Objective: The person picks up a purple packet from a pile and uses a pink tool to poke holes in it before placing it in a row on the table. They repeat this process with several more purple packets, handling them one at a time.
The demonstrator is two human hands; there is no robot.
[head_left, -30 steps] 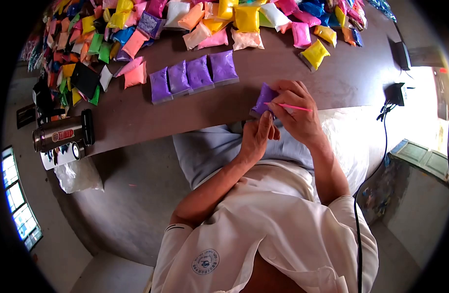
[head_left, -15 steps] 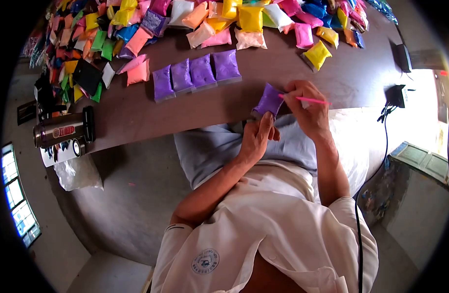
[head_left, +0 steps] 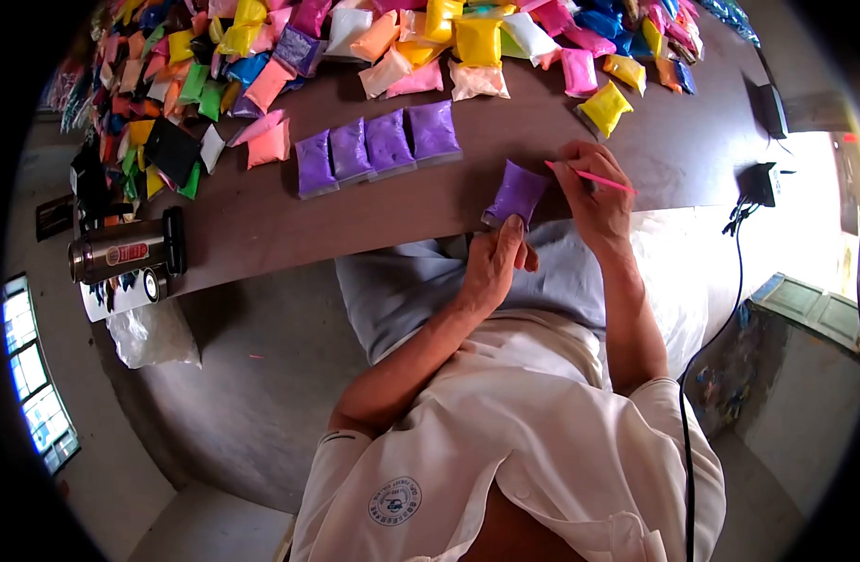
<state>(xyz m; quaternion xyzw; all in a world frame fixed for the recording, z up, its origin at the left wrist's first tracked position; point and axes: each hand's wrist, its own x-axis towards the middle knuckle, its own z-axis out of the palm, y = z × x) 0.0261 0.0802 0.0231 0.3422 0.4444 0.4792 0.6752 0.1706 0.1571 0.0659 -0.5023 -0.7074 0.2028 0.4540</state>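
Observation:
Near the front edge of the brown table, my left hand (head_left: 498,260) pinches the lower end of a small purple packet (head_left: 518,193), thumb on top. To its right, my right hand (head_left: 595,199) is closed around a thin pink stick (head_left: 598,179). The stick's pointed tip sits just right of the packet's upper corner, a little apart from it. Further left, several similar purple packets (head_left: 389,140) lie side by side in a row on the table.
A large pile of coloured packets (head_left: 477,42) covers the back and left of the table (head_left: 374,211). One yellow packet (head_left: 606,109) lies apart at the right. A metal flask (head_left: 125,250) lies at the left edge. A black cable (head_left: 720,328) hangs at the right.
The pink stick in my right hand has moved off the purple packet's corner, slightly to the right and up. My left hand keeps its hold on the packet.

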